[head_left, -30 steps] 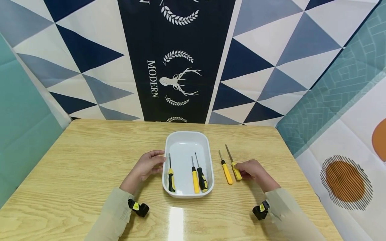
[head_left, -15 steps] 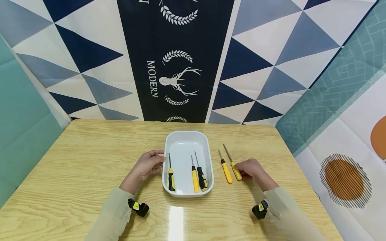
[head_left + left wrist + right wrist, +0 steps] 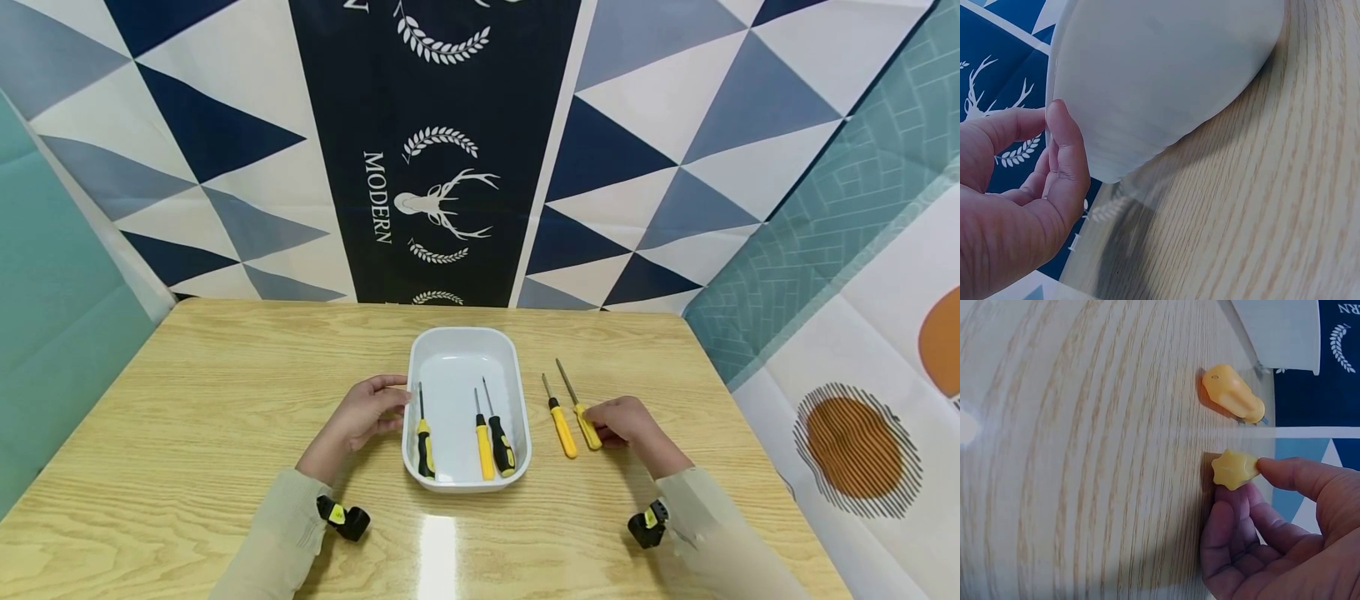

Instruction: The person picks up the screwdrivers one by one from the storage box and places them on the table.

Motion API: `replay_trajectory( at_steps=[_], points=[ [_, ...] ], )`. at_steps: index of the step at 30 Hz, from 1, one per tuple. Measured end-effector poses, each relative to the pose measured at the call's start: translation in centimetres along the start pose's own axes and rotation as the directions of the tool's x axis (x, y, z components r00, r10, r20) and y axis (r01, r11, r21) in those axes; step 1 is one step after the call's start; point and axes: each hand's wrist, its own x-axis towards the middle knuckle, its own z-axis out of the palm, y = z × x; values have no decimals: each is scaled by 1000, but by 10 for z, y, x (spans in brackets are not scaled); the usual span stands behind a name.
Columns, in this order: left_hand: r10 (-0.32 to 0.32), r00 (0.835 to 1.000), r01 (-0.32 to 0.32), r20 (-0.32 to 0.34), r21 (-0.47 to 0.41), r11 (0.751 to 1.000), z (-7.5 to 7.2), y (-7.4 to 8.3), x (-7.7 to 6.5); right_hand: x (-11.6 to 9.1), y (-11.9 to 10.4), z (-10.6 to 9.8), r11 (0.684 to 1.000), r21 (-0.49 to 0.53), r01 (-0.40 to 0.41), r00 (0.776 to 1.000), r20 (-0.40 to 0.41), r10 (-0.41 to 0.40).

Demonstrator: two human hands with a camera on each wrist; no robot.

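Note:
A white tray (image 3: 465, 350) stands on the table with three screwdrivers inside. My left hand (image 3: 371, 412) is at its left side; in the left wrist view, thumb and fingers pinch the tray's rim (image 3: 1052, 69). Right of the tray, my right hand (image 3: 626, 421) pinches the yellow handle of a screwdriver (image 3: 589, 429), whose long shaft points away from me. From the right wrist, the star-shaped end of that yellow handle (image 3: 1232, 470) shows beside the thumb. Another screwdriver (image 3: 562, 429), orange-yellow with a black collar, lies between it and the tray.
Inside the tray, a black-and-yellow screwdriver (image 3: 426, 450) lies along the left wall. A yellow one (image 3: 483, 450) and a black one (image 3: 502, 450) lie side by side at the right. The wooden table (image 3: 225, 400) ends at a patterned wall cloth (image 3: 442, 275).
The tip of the screwdriver in my right hand has swung slightly left, towards the one beside it. My left hand has stayed at the tray.

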Motion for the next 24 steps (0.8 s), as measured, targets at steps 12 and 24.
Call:
replay_trajectory(
  at_steps=[12,24],
  points=[
    [3,1000,-3,2,-4,1000,0,-1,1,-7,-3,1,1000,-3,-4,1000,-31,4],
    [3,1000,-3,-4,-3,1000,0,0,1,-6,-4,-3,999,34,-8,1000,-11,9]
  ],
)
